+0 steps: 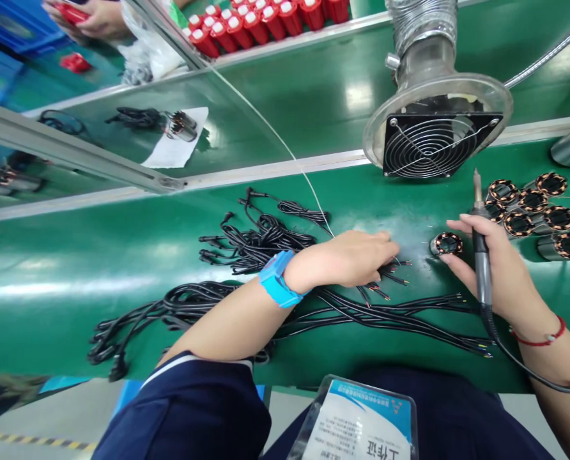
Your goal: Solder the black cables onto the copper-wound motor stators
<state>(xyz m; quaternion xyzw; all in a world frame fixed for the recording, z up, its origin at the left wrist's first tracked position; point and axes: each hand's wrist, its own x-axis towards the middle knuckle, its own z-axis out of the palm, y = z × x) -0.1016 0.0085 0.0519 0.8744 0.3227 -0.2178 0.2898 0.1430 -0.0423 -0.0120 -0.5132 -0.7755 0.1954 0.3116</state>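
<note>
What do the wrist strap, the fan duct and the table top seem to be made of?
Wrist strap: looks like matte blue plastic or rubber, smooth.
Fan duct: likely metal, silvery and ribbed.
Table top: probably glossy green rubber or vinyl matting; lamps reflect on it.

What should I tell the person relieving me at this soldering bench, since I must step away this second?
Left hand: fingertips on the stripped ends of the black cables, blue wrist strap on.
Right hand: soldering iron held tip up, fingers touching a single motor stator on the green belt.
More stators lie grouped to the right, under the fume extractor fan.
Done: no wire is visibly joined to the single stator.
Left: the cable bundles lie loose.
</note>
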